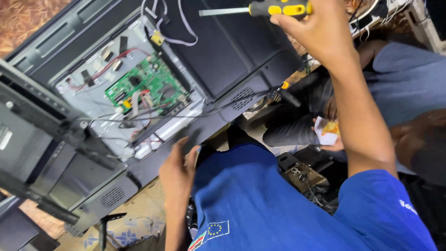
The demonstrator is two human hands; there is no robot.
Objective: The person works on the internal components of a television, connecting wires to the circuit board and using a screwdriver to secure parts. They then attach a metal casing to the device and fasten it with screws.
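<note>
While your right hand [316, 28] grips the screwdriver [260, 9], shaft level and pointing left, your left hand [179, 162] rests half-open, holding nothing, at the television's [232, 56] lower edge.

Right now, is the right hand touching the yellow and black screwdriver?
Touching. The head view shows the right hand wrapped around the handle of the yellow and black screwdriver, with its shaft sticking out to the left above the opened television back.
</note>
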